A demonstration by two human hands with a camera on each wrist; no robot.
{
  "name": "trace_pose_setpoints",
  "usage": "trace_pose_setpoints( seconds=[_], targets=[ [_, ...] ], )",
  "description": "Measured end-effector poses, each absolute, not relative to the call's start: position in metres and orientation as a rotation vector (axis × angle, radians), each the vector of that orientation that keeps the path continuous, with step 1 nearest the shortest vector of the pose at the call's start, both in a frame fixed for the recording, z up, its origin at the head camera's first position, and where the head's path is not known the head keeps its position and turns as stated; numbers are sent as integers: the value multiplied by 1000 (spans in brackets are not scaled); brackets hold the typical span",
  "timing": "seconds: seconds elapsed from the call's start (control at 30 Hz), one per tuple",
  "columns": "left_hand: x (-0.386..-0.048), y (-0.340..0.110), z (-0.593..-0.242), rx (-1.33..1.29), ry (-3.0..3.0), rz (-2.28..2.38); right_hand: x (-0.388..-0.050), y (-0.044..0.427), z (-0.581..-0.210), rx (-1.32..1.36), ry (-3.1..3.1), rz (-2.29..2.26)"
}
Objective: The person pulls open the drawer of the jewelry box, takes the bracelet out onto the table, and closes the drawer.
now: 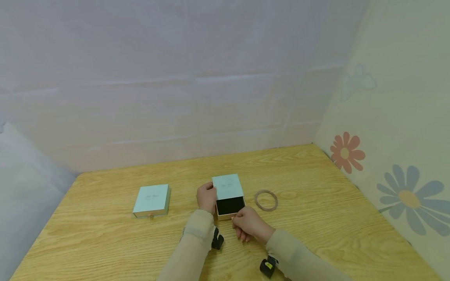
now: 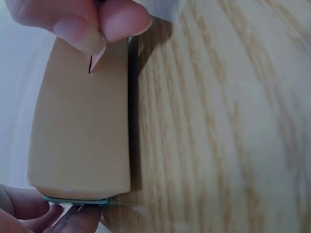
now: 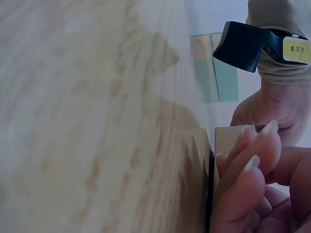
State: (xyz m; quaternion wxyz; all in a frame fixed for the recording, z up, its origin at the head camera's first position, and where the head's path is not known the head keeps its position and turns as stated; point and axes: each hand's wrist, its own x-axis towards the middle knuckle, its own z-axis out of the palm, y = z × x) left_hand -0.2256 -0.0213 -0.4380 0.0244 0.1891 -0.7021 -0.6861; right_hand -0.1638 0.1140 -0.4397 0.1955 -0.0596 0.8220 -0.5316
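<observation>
A pale blue drawer-style gift box (image 1: 227, 186) lies on the table with its drawer (image 1: 230, 206) pulled partly out, showing a black inside. My left hand (image 1: 206, 197) grips the sleeve of the box along its left side. At the drawer's front, my right hand (image 1: 250, 223) pinches the small ribbon pull tab (image 2: 97, 59) between thumb and finger, seen close up in the left wrist view. The drawer's plain tan front (image 2: 82, 126) fills much of that view. To the right of the box lies a pinkish-brown bangle (image 1: 266, 200), apart from both hands.
A second pale blue gift box (image 1: 152, 200), its drawer pushed in, sits to the left on the wooden table (image 1: 105, 242). Pale cloth hangs behind the table, and a flower-printed sheet (image 1: 397, 128) borders its right side. Black camera mounts (image 1: 268, 266) are strapped to the wrists.
</observation>
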Motion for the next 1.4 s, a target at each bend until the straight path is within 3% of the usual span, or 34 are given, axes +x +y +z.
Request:
trace_pose_setpoints(
  seconds=[1.4],
  targets=[
    [-226,-22,-441,556,-2168,-2133,-173,113,-446,-156,2300,-1498]
  ],
)
